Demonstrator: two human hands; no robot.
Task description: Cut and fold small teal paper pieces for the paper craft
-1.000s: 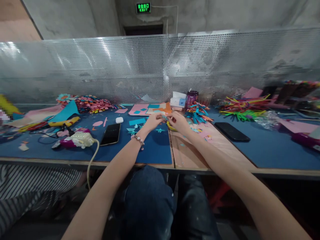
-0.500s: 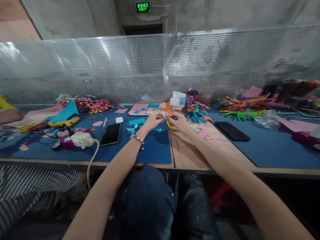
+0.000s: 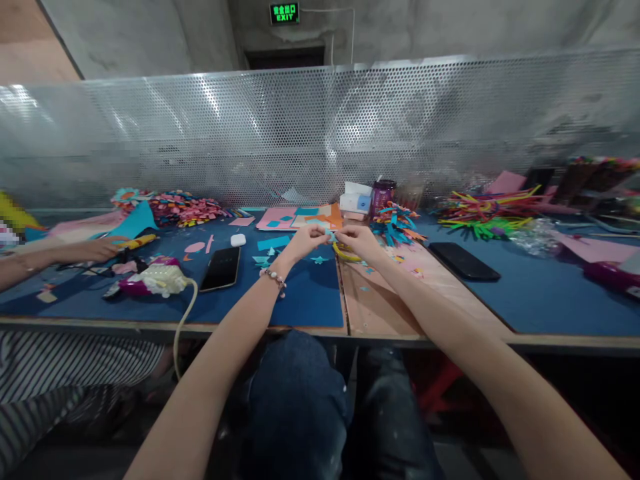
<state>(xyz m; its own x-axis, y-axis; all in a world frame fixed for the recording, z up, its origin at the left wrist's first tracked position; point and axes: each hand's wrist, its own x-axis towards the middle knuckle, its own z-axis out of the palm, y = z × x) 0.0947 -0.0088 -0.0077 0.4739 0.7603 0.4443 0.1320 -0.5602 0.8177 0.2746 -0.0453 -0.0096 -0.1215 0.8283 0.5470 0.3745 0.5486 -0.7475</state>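
Observation:
Out over the table, my left hand (image 3: 307, 241) and my right hand (image 3: 361, 242) meet fingertip to fingertip. Both are closed in a pinch on a small piece of light blue paper (image 3: 332, 237), mostly hidden by the fingers. Just under my right hand lie yellow-handled scissors (image 3: 346, 253), partly covered. On the blue mat by my left hand are a blue paper star (image 3: 319, 260), small folded blue pieces (image 3: 262, 261) and a blue paper sheet (image 3: 275, 243). A bundle of blue and orange paper strips (image 3: 396, 225) stands beyond my right hand.
A phone (image 3: 221, 269) and a glue gun (image 3: 156, 279) with a cord lie left; another phone (image 3: 464, 261) lies right. A tissue pack (image 3: 356, 200) and dark cup (image 3: 383, 197) stand behind. A co-worker's hand (image 3: 97, 249) rests at far left. A perforated metal screen (image 3: 300, 137) borders the table.
The co-worker's hand has reached in from the left to the yellow tool there. My hands stay almost in place, still pinching the small blue paper, my right fingers slightly shifted.

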